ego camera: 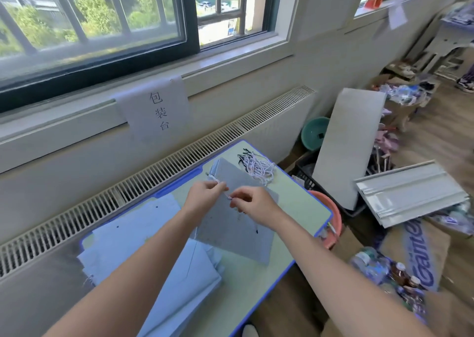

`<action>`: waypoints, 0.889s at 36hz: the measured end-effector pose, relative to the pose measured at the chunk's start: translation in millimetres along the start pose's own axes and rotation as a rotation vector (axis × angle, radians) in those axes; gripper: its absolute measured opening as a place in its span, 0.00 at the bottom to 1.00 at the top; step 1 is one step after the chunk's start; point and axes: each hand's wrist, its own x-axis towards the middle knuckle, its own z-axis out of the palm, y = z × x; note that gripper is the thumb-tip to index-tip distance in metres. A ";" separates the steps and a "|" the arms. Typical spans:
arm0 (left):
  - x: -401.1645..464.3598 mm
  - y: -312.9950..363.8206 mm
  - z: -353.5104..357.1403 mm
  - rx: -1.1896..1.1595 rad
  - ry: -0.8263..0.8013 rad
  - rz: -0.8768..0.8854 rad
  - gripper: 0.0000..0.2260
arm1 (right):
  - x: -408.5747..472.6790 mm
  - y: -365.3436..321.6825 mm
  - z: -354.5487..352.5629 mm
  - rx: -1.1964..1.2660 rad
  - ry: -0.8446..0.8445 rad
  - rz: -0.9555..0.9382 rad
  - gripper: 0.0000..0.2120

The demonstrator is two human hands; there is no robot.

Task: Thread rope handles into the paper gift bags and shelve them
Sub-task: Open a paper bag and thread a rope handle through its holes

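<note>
Both hands, left hand (205, 194) and right hand (252, 202), pinch one twisted rope handle (222, 188) running between them, directly above the flat grey gift bag (238, 223).

The grey gift bag (238, 223) is matt paper. The rope handles (259, 168) are twisted cord. The bench (295, 208) has a smooth pale top with a glossy blue plastic edge.

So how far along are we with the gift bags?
Early to midway, at a guess. In hand: the left hand and right hand pinch a twisted rope over the grey bag lying flat on the table. Left: a stack of pale flat bags sits at the left of the table, apparently unthreaded, and a bundle of spare ropes waits at the far corner. No shelved bags are in view.
</note>
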 end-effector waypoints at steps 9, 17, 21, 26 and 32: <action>-15.9 -7.4 -5.4 0.263 -0.017 0.242 0.12 | -7.7 -16.8 5.0 -0.019 0.209 0.021 0.06; -23.7 -3.5 -5.6 0.484 -0.018 0.336 0.08 | -6.3 -45.8 3.9 0.051 0.171 -0.047 0.02; -24.9 -3.6 -6.6 0.539 -0.020 0.374 0.06 | -5.4 -53.4 4.1 0.040 0.139 -0.021 0.02; -23.7 -4.6 -7.7 0.583 -0.027 0.401 0.07 | -4.8 -58.0 2.4 0.110 0.097 0.001 0.04; -23.2 -7.0 -11.1 0.495 -0.066 0.394 0.08 | -5.6 -57.5 1.6 0.222 0.191 -0.004 0.12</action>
